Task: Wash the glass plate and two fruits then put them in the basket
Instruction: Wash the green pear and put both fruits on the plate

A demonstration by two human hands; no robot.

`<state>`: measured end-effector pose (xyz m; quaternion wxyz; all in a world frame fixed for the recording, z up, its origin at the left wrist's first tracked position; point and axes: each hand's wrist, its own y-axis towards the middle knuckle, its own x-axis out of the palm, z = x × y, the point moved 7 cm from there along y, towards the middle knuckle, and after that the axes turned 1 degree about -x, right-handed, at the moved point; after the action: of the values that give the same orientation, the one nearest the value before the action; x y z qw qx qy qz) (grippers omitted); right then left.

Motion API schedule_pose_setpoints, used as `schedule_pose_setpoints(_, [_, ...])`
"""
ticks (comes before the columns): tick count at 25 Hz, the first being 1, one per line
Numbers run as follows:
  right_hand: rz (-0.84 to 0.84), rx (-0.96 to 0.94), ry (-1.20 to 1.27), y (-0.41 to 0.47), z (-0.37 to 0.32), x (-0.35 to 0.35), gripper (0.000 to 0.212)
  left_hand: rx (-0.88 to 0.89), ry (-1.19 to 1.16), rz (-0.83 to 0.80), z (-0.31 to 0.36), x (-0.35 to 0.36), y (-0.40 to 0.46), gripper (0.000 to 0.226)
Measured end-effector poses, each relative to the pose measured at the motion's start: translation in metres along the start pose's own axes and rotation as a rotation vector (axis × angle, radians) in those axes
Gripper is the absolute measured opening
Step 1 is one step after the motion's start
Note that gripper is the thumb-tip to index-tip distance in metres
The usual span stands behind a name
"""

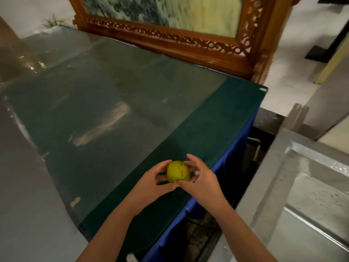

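A yellow-green fruit (178,172) with small dark marks is held between both my hands above the near right corner of the table. My left hand (154,181) cups it from the left with fingers curled around it. My right hand (201,179) grips it from the right, thumb under and fingers over the top. The glass plate, the second fruit and the basket are not in view.
The table (217,120) has a dark green cloth, a glass sheet over most of it and a blue skirt on its right side. A steel sink (309,195) stands at the right. A carved wooden frame (170,38) leans behind the table.
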<state>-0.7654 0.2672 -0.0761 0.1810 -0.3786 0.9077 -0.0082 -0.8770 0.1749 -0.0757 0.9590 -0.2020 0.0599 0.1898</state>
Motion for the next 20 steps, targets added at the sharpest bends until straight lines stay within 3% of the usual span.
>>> schedule_pose_setpoints(3, [0.096, -0.048, -0.003, -0.036, 0.012, -0.081, 0.086, 0.115, 0.055, -0.072, 0.029, 0.079, 0.011, 0.061])
schedule_pose_setpoints(9, [0.302, 0.052, 0.109, -0.147, 0.079, -0.245, 0.086, 0.175, -0.034, -0.253, 0.05, 0.279, 0.007, 0.056])
schedule_pose_setpoints(13, [0.392, 0.186, 0.335, -0.215, 0.143, -0.317, 0.054, 0.098, -0.145, -0.366, 0.039, 0.383, -0.008, 0.053])
schedule_pose_setpoints(16, [0.711, 0.308, 0.614, -0.251, 0.191, -0.365, 0.013, 0.038, -0.176, -0.368, 0.03, 0.421, -0.013, 0.059])
schedule_pose_setpoints(18, [0.84, 0.423, 0.699, -0.256, 0.217, -0.383, 0.014, 0.013, -0.168, -0.349, 0.029, 0.43, -0.011, 0.067])
schedule_pose_setpoints(20, [0.795, 0.551, 0.685, -0.239, 0.234, -0.386, 0.015, 0.011, -0.15, -0.327, 0.032, 0.431, -0.008, 0.074])
